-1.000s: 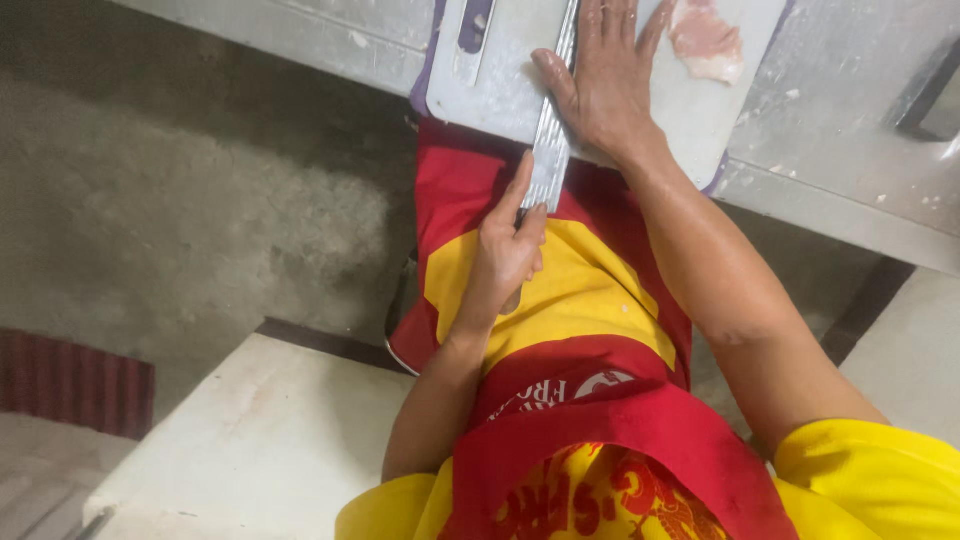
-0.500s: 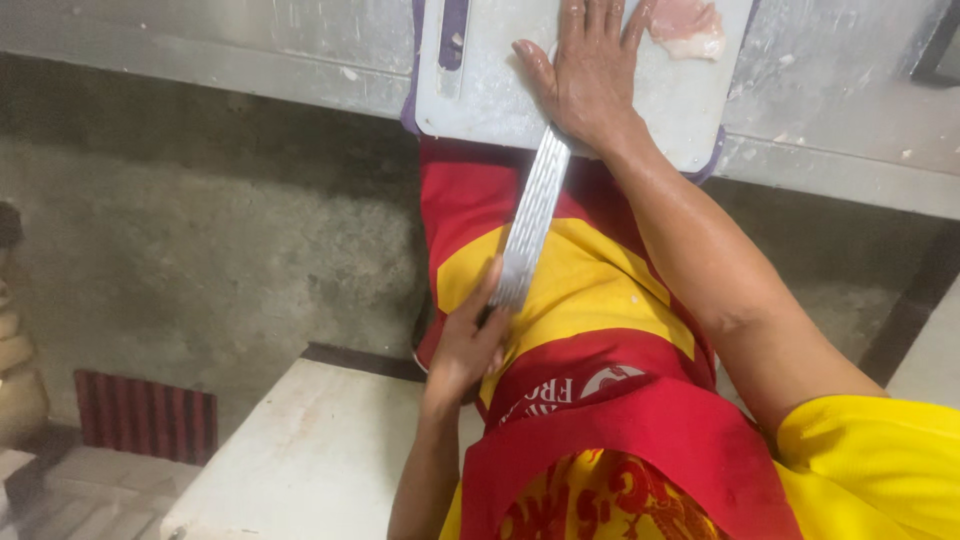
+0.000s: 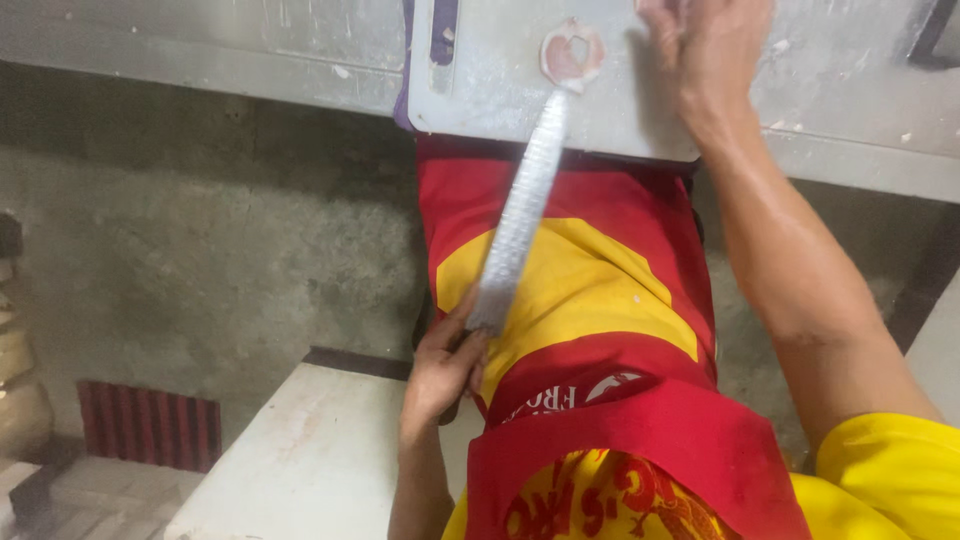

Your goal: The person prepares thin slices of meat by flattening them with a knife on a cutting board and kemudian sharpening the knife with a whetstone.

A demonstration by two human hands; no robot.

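The left hand (image 3: 440,375) is closed around the lower end of a long silvery strip of fish (image 3: 522,215), pinching it between thumb and fingers; the strip runs up and away from that hand to the near edge of a white cutting board (image 3: 490,90), where a pale ring-shaped piece (image 3: 572,52) lies at its far end; the right hand (image 3: 705,45) rests on the board just beside that piece, fingers cut off by the frame, so its grip cannot be told.
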